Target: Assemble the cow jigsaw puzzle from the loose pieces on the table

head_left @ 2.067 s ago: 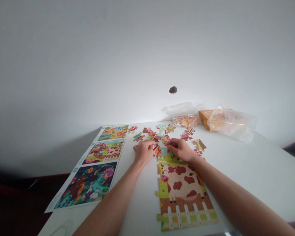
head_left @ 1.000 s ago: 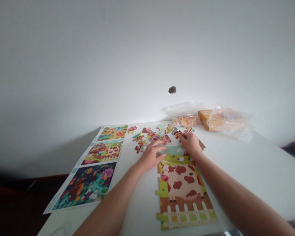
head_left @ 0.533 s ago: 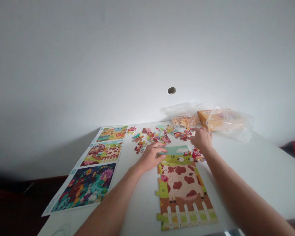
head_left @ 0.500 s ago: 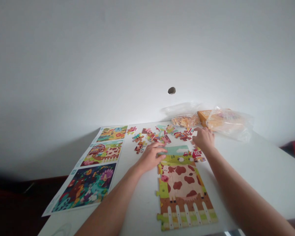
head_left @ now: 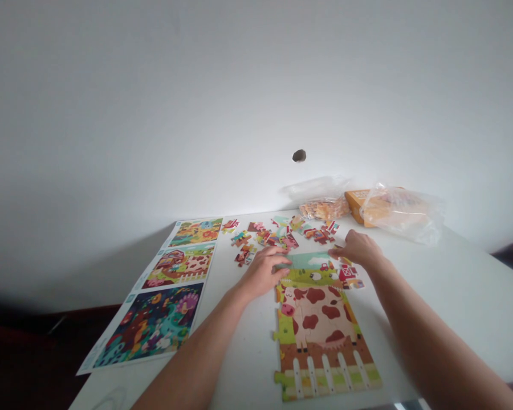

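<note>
A partly joined jigsaw puzzle point(head_left: 320, 324) lies flat on the white table, showing a spotted cow above a white fence. At its upper left corner rests my left hand point(head_left: 265, 272), open, fingers apart, thumb and fingertips on or beside the edge. My right hand point(head_left: 359, 250) is at the upper right corner, its thumb stretched out to the puzzle's edge and its other fingers partly hidden. Just below that hand, loose puzzle pieces point(head_left: 349, 278) with a red barn lie against the right edge. More loose puzzle pieces point(head_left: 265, 236) are scattered beyond the puzzle.
A sheet with three printed pictures point(head_left: 173, 273) lies along the table's left side. Toward the wall are a clear bag of puzzle pieces point(head_left: 324, 209) and an orange box point(head_left: 359, 205) partly under a clear plastic bag point(head_left: 410, 216). The wall has a small hole point(head_left: 299, 155).
My right hand has come nearer and down from the loose pieces at the back to the puzzle's upper right corner. My left hand has stayed at the upper left corner.
</note>
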A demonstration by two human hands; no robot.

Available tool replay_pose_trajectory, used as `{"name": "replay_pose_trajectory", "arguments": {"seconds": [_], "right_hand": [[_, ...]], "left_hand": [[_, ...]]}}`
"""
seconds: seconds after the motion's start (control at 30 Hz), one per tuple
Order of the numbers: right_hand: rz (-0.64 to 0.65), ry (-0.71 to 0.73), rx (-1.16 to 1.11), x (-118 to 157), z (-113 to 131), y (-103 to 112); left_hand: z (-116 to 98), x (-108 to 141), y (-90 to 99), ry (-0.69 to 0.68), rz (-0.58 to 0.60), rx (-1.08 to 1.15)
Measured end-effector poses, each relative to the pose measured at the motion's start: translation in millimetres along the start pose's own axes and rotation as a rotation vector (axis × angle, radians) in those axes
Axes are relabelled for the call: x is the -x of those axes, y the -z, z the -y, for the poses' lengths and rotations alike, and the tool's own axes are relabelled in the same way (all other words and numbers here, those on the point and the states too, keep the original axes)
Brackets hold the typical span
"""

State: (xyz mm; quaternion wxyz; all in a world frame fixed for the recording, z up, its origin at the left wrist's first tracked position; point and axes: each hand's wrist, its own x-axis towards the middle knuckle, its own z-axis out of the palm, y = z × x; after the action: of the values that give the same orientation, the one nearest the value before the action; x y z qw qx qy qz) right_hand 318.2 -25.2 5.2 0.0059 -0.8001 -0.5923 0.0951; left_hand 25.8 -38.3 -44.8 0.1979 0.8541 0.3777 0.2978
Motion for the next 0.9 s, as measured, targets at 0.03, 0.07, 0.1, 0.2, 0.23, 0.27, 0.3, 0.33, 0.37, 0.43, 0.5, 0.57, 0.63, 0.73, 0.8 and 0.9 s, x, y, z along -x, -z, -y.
{"name": "replay_pose_trajectory", "arguments": {"seconds": [0.03, 0.07, 0.1, 0.2, 0.23, 0.27, 0.3, 0.33, 0.37, 0.43, 0.5, 0.57, 0.63, 0.73, 0.8, 0.9], "right_hand": [[-0.004, -0.013, -0.009, -1, 1, -1], [-0.011, -0.025, -0.019, -2, 1, -2], [-0.02, -0.035, -0.027, -3, 1, -3], [-0.047, -0.03, -0.032, -6, 1, -7], [-0.055, -0.022, -0.025, -6, 1, -8], [-0.062, -0.015, -0.018, -6, 1, -9], [-0.065, -0.013, -0.013, -6, 1, -9], [-0.064, -0.017, -0.013, -6, 1, -10], [-0.056, -0.023, -0.02, -5, 1, -9], [-0.044, -0.036, -0.043, -5, 1, -8], [-0.089, -0.036, -0.081, -4, 4, -6], [-0.217, 0.005, -0.175, -1, 10, -4], [-0.349, 0.119, -0.366, 6, 21, -4], [-0.265, 0.404, -0.806, 22, 45, -11], [-0.063, 0.524, -1.028, 33, 61, -18], [0.203, 0.617, -1.188, 43, 77, -29]], "left_hand": [[0, 0, 0.1, 0.001, 0.001, 0.0], [0, 0, 0.3, 0.003, 0.003, 0.0], [-1, 0, 0.5, 0.006, 0.005, -0.001], [-2, -1, 0.9, 0.009, 0.008, -0.005], [-2, -1, 0.9, 0.004, 0.008, -0.005], [-2, -2, 0.8, -0.003, 0.007, -0.006], [-2, -2, 0.6, -0.011, 0.005, -0.007], [-1, -2, 0.4, -0.019, 0.003, -0.008], [0, -2, 0.1, -0.026, 0.001, -0.01], [1, -2, -0.3, -0.035, 0.0, -0.014], [1, -2, -0.4, -0.037, -0.001, -0.012], [-1, -2, -0.2, -0.031, -0.012, -0.005], [-3, -2, 0.1, -0.02, -0.04, 0.014], [-6, -1, 0.4, -0.011, -0.098, 0.059], [-7, -1, 0.1, -0.024, -0.125, 0.08], [-6, 0, -0.5, -0.034, -0.155, 0.091]]}}
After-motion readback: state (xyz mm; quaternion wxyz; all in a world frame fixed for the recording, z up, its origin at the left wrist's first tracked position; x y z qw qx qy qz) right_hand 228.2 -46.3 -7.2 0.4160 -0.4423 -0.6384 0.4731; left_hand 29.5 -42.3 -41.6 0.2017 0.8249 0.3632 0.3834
